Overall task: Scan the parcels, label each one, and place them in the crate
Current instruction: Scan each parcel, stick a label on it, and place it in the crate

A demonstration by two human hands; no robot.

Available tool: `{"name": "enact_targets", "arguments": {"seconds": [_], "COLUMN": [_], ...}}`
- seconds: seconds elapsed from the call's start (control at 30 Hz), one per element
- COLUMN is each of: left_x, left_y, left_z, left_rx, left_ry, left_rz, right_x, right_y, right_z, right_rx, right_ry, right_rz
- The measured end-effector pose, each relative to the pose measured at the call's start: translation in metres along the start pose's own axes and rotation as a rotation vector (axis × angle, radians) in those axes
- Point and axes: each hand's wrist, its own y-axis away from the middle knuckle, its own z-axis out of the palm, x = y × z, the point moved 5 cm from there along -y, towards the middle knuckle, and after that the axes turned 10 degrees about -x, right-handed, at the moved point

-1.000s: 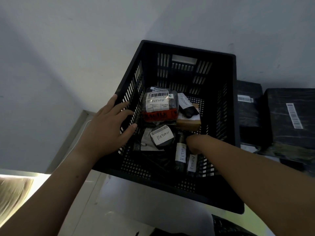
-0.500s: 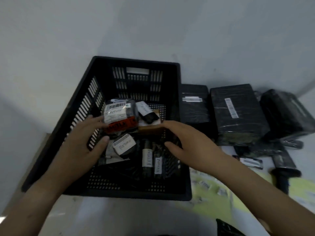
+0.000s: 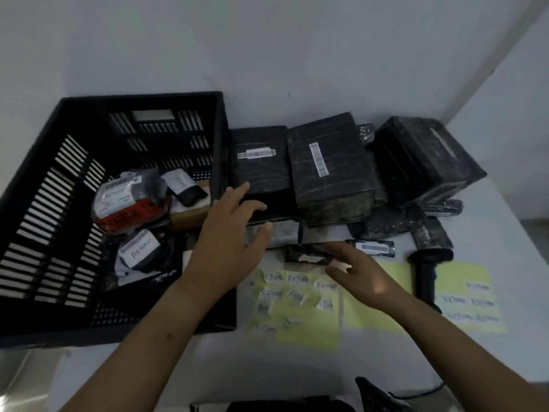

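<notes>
We are partway through. The black crate (image 3: 44, 203) on the left already holds a handful of parcels. Among them, a red-and-clear packet (image 3: 124, 200) and a round parcel (image 3: 138, 252) show white handwritten labels, so we judge those done.

On the table (image 3: 267, 367) to the right of the crate, plenty is left. Three large wrapped boxes stand along the wall: the first box (image 3: 261, 171) just beside the crate, the second box (image 3: 326, 173) next to it, and the third box (image 3: 424, 162) farthest right. In front of them lie smaller pieces, including a slim parcel (image 3: 309, 254) and a short barcoded parcel (image 3: 372, 248). None shows a handwritten label.

Our left hand (image 3: 228, 242) hovers over the crate's right edge with fingers spread and holds nothing. Our right hand (image 3: 362, 275) is stretched flat, palm down, fingers straight and empty, just short of the slim parcel and above the yellow label sheet (image 3: 297, 307), which has labels to spare. We judge the next parcel is about to be picked.
</notes>
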Motion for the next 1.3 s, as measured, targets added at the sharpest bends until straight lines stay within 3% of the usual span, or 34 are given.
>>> {"name": "enact_targets", "arguments": {"seconds": [0.17,0.53,0.8,1.17,1.3], "left_x": [-0.005,0.000,-0.001,0.006,0.041], "left_y": [-0.004,-0.003,-0.003,-0.001,0.001], "left_z": [0.014,0.017,0.017,0.031,0.065], "left_rx": [-0.005,0.020,0.031,-0.035,-0.081], "left_ry": [-0.263,-0.314,-0.325,-0.423,-0.107], "left_rz": [-0.015,-0.049,-0.035,-0.025,-0.046], "right_x": [0.051,0.084,0.094,0.060,0.040], "right_y": [-0.040,-0.098,-0.111,-0.024,0.033], "right_z": [-0.019,-0.011,-0.001,-0.043,-0.059], "right_rx": [-0.027,-0.185,-0.013,0.078,0.062], "right_ry": [0.078,0.342,0.671,0.222,0.079], "right_rz": [0.101,0.094,0.028,-0.125,-0.079]}}
